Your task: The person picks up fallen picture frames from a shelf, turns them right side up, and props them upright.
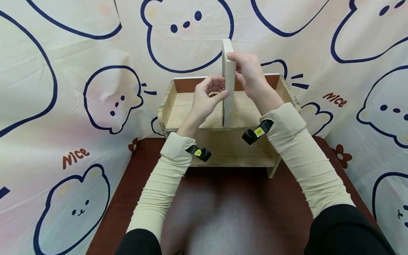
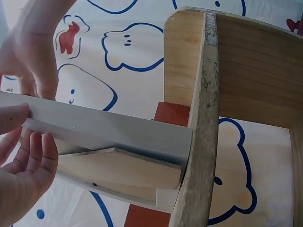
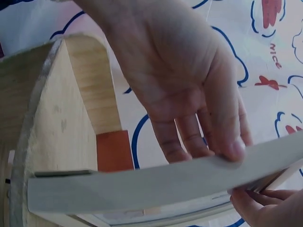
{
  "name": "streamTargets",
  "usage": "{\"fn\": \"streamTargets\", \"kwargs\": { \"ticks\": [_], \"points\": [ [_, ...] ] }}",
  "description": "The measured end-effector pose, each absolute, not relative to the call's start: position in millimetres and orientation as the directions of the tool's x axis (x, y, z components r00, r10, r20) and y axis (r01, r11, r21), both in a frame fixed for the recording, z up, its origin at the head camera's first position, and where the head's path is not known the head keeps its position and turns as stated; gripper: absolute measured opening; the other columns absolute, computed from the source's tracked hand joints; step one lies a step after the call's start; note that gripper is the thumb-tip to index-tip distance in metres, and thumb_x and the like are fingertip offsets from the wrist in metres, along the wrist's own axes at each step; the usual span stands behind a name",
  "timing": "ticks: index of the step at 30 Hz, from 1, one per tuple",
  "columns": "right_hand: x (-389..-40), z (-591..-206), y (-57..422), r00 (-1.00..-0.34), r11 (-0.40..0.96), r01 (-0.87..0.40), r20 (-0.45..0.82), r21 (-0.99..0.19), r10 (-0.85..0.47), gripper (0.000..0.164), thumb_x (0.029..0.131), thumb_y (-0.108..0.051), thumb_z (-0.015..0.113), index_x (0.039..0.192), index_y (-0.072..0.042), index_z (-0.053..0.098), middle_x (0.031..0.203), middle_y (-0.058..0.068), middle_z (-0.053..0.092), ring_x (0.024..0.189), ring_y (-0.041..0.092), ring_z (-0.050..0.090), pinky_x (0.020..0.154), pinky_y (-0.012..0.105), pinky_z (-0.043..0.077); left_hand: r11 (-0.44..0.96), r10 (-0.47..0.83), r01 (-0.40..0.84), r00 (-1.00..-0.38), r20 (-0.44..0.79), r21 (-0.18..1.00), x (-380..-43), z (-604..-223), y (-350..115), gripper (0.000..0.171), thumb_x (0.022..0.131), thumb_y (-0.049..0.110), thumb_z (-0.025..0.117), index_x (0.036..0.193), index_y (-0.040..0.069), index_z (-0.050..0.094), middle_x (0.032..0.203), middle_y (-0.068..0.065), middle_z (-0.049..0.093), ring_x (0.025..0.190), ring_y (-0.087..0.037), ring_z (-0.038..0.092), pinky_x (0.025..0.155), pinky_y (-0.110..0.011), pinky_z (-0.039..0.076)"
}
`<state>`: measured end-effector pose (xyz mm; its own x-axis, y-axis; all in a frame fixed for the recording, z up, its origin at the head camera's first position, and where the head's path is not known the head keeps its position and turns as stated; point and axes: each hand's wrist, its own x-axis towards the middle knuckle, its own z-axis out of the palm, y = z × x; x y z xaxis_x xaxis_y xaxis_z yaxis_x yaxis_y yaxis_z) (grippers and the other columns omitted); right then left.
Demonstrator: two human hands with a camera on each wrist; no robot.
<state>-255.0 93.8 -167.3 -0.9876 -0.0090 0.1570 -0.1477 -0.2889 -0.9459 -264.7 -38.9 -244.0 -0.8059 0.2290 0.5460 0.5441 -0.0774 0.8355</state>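
A white picture frame [image 1: 228, 109] stands upright, edge toward me, on the upper board of a small wooden shelf [image 1: 181, 113]. My left hand [image 1: 206, 97] holds its near edge about halfway up, thumb on the edge and fingers on the left side. Higher up, my right hand [image 1: 250, 72] grips the frame, with the thumb on the near edge and the fingers on the right side. In the left wrist view, a pale wooden flap [image 2: 123, 172] shows on the frame's back. Glass [image 3: 161, 213] shows on its other side in the right wrist view.
The shelf stands on a dark red-brown table [image 1: 242, 212], with a lower compartment [image 1: 229, 148] beneath the upper board. Raised side panels [image 1: 288, 92] and a reddish-brown back strip [image 1: 188, 85] bound the top. A cloth with bear drawings [image 1: 121, 53] hangs behind.
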Motion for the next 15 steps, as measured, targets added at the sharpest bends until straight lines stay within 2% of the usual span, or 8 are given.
{"fn": "streamTargets", "kwargs": {
  "ticks": [3,8,10,15],
  "points": [
    [-252,-168,92,-0.985,-0.280,-0.163,0.172,-0.946,-0.009,0.038,0.087,-0.011,0.055,0.121,0.004,0.049,0.117,0.009,0.050,0.099,0.018,0.047,0.094,0.030,0.037,-0.106,0.255,0.547,-0.792,0.554,0.830,-263,-245,-43,0.029,0.082,-0.006,0.061,0.110,-0.007,0.054,0.095,-0.011,0.056,0.083,-0.017,0.055,0.073,-0.029,0.049],
    [-252,-171,92,-0.983,-0.250,-0.177,0.185,-0.952,-0.010,0.035,0.087,-0.013,0.055,0.118,0.004,0.052,0.121,0.009,0.050,0.103,0.018,0.046,0.095,0.030,0.037,-0.128,0.273,0.546,-0.783,0.559,0.828,-264,-255,-54,0.027,0.084,-0.010,0.053,0.111,-0.013,0.051,0.101,-0.026,0.054,0.083,-0.016,0.055,0.070,-0.028,0.051],
    [-253,-172,92,-0.982,-0.248,-0.183,0.190,-0.951,-0.007,0.034,0.087,-0.013,0.055,0.116,0.004,0.053,0.120,0.010,0.050,0.101,0.017,0.047,0.094,0.030,0.038,-0.093,0.272,0.541,-0.794,0.544,0.836,-267,-261,-58,0.026,0.085,-0.008,0.053,0.110,-0.014,0.051,0.102,-0.029,0.053,0.082,-0.016,0.055,0.069,-0.027,0.051],
    [-254,-175,90,-0.979,-0.255,-0.200,0.202,-0.946,0.020,0.029,0.086,-0.014,0.056,0.109,0.004,0.057,0.113,0.009,0.052,0.096,0.015,0.047,0.090,0.029,0.040,0.121,0.300,0.491,-0.847,0.440,0.863,-269,-279,-63,0.028,0.088,0.002,0.056,0.113,-0.009,0.055,0.102,-0.022,0.057,0.087,-0.017,0.056,0.071,-0.026,0.049]
  ]
}}
